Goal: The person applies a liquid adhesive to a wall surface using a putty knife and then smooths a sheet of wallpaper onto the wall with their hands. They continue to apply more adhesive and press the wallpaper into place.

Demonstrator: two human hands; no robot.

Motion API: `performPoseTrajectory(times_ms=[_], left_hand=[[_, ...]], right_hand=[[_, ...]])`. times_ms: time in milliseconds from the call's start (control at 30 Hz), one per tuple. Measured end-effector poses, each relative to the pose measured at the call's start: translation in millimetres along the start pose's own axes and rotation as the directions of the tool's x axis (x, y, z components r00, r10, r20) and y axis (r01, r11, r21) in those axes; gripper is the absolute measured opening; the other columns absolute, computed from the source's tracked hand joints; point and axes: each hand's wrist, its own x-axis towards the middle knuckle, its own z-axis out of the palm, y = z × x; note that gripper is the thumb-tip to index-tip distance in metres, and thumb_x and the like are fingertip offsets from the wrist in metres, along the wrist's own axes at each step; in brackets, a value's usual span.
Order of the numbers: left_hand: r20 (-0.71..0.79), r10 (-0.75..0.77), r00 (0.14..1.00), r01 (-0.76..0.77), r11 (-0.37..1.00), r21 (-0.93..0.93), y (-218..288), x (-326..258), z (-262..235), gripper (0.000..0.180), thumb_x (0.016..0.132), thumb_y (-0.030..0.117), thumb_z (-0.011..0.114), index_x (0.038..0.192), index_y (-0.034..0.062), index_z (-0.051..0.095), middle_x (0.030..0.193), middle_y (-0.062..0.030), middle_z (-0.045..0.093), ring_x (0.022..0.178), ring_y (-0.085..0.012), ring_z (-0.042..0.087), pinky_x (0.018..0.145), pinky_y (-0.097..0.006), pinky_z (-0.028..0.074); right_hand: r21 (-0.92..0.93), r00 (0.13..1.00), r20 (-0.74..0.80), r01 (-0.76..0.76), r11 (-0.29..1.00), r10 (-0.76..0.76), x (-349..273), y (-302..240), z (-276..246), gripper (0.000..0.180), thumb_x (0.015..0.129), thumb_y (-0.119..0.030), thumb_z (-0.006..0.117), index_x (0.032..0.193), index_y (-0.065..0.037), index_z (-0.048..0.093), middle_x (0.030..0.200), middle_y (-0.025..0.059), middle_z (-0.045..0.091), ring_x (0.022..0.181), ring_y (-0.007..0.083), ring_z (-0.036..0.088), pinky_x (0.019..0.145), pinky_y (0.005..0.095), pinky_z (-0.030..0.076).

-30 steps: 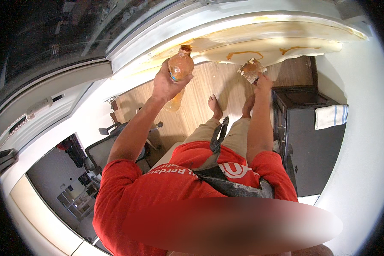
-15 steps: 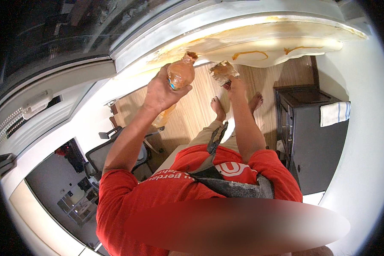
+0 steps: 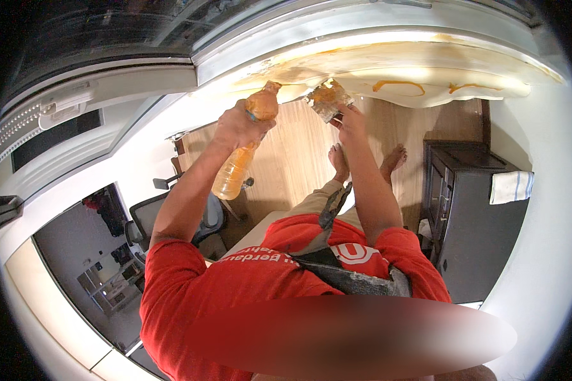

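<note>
My left hand is wrapped round a clear plastic bottle with orange contents, gripping it near its shoulder. The bottle's top is coated brownish orange and leans up toward a stained cream ledge. In my right hand is a flat, putty-knife-like scraper, its blade crusted with silvery and orange material. Most of its handle is hidden by my fingers. The blade is close under the ledge's edge; whether it touches, I cannot tell. Orange smears mark the ledge's hanging cream surface.
A window frame runs along the upper left. To the right stands a dark cabinet with a striped cloth over its edge. An office chair is at left, on the wood-look floor.
The bottle has swung so that more of its body shows below my left hand. My right hand has turned the scraper, and its orange-covered face now shows. The view has shifted slightly.
</note>
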Motion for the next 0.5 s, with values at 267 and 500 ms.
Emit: performPoseTrajectory(times_ms=[267,500], left_hand=[[0.037,-0.169,0.985,0.169,0.986,0.01,-72,44,12,0.092,0.073,0.069,0.077,0.129,-0.0021,0.063,0.115,-0.0165,0.073,0.107,-0.0292,0.07,0.099,-0.04,0.053],[0.242,-0.25,0.937,0.241,0.968,0.068,-89,47,-16,0.083,0.073,0.064,0.076,0.122,-0.0031,0.068,0.106,-0.0185,0.074,0.102,-0.0256,0.071,0.098,-0.037,0.053]], right_hand=[[0.004,0.99,-0.03,-0.134,0.991,0.134,16,56,72,0.018,0.097,-0.009,0.065,0.113,-0.001,0.063,0.105,0.0116,0.07,0.086,0.0233,0.071,0.074,0.0406,0.062],[0.057,0.983,-0.045,-0.176,0.983,0.178,21,89,113,0.027,0.093,-0.01,0.068,0.116,0.004,0.064,0.111,0.0166,0.069,0.093,0.0285,0.073,0.078,0.0463,0.065]])
